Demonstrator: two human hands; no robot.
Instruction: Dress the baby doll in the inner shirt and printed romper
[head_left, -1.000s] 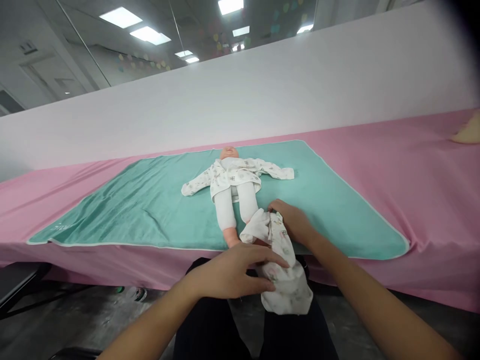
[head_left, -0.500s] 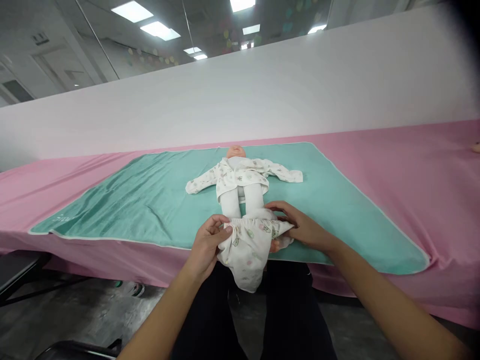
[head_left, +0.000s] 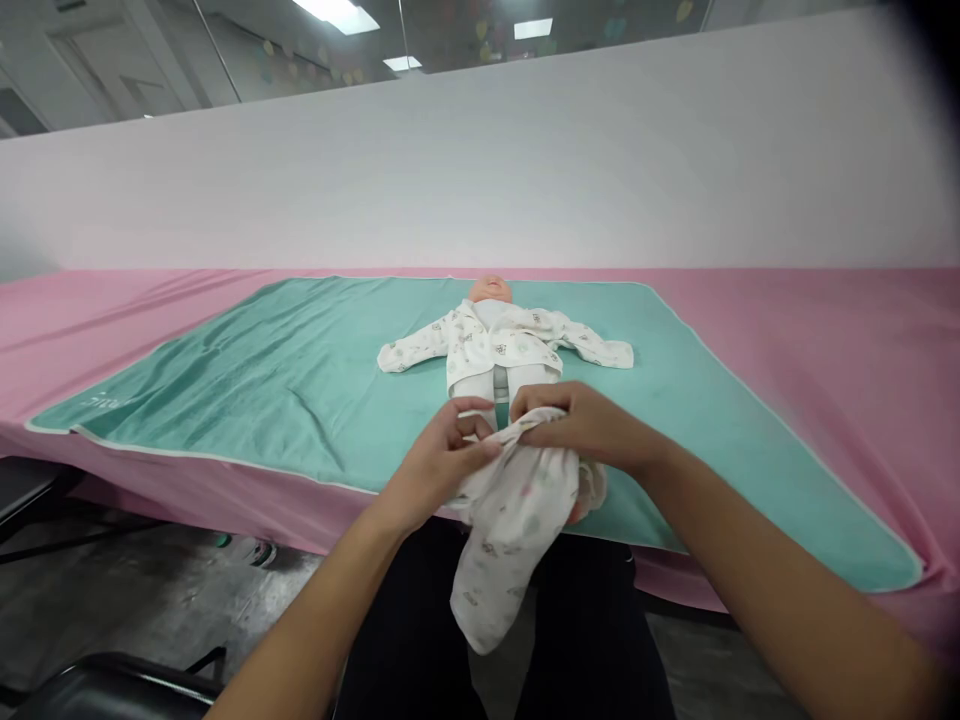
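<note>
A baby doll [head_left: 499,338] in a printed white top lies on its back on a teal mat [head_left: 300,380], head away from me. My left hand [head_left: 439,465] and my right hand [head_left: 581,425] both pinch the waistband of small printed white baby trousers [head_left: 510,525]. The trousers are held just over the doll's lower legs, and their legs hang down past the table's front edge. The doll's feet are hidden behind the cloth and my hands.
The mat lies on a long table covered with a pink cloth [head_left: 825,340]. A white partition [head_left: 480,170] runs behind it. A dark chair or stool [head_left: 97,685] shows at the lower left, on a grey floor.
My hands have come closer together at the trousers' waistband and lifted it up over the doll's legs. The view has tilted down and shifted slightly.
</note>
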